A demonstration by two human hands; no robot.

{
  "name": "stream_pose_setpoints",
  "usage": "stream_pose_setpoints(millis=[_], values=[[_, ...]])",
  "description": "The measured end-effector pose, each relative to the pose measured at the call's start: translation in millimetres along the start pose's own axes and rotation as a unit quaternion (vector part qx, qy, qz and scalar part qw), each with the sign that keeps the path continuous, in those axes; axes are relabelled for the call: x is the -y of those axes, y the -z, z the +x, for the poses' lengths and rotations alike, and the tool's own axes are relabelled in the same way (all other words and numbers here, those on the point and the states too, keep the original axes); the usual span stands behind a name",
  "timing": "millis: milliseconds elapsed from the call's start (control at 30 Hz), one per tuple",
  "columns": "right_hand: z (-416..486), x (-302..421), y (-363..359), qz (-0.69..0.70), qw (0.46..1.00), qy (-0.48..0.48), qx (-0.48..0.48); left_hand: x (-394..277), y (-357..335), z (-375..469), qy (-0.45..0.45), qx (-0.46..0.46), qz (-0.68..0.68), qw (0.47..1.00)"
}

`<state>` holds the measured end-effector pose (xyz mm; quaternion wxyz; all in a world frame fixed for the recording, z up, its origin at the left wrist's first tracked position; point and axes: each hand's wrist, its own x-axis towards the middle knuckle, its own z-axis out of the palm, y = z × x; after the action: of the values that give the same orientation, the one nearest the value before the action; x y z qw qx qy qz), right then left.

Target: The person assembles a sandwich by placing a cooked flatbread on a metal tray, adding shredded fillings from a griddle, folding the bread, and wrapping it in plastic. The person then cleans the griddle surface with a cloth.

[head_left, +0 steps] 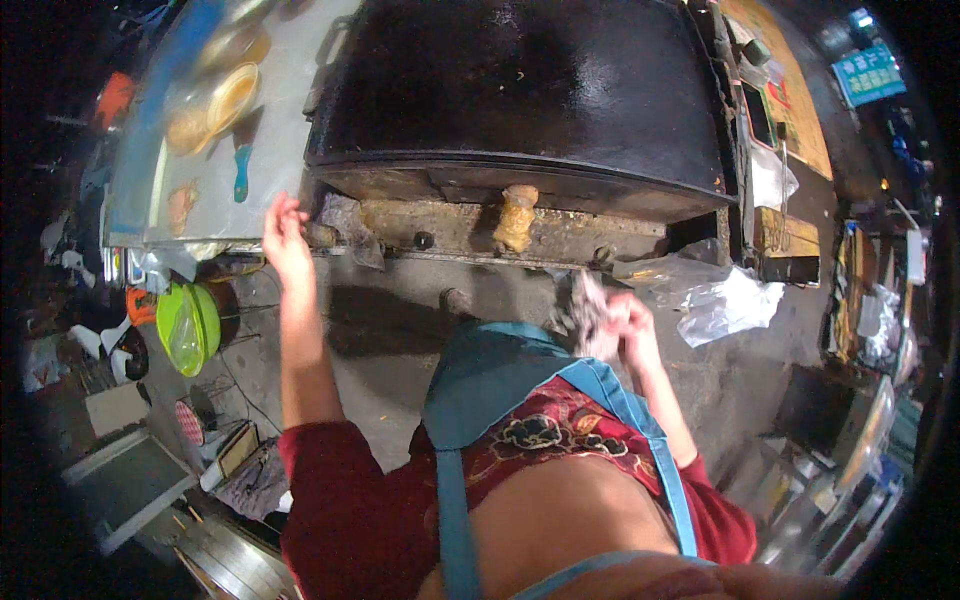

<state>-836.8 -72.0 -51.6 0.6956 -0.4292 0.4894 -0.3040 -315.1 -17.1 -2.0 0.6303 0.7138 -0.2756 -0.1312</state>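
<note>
My left hand (pixel 285 232) is raised at the front right corner of a light work counter (pixel 281 165). Nothing shows in it, and its fingers are loosely bent and a little apart. On that counter, ahead of the hand, lies a scraper with a teal handle (pixel 241 174). My right hand (pixel 631 328) grips a crumpled, pale, stained cloth (pixel 591 315), low in front of the large black griddle (pixel 517 82). The cloth is blurred and hangs beside my blue-green apron (pixel 487 390).
A pale bowl (pixel 231 97) stands on the counter. A yellowish wrapped object (pixel 516 217) sits on the griddle's front ledge (pixel 450 225), and a dark rag (pixel 352 225) lies at its left. Clear plastic bags (pixel 731 300) hang at right. A green plastic container (pixel 187 330) is below left.
</note>
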Motion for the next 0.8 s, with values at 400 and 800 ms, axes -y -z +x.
stream_pose_setpoints(millis=[400,800], values=[[258,217,-187,-0.642,0.724,0.15,-0.204,51,15,77,-0.152,0.013,0.202,0.968],[325,181,-249,-0.193,0.893,0.294,0.279,52,35,63,-0.194,0.002,0.229,0.954]])
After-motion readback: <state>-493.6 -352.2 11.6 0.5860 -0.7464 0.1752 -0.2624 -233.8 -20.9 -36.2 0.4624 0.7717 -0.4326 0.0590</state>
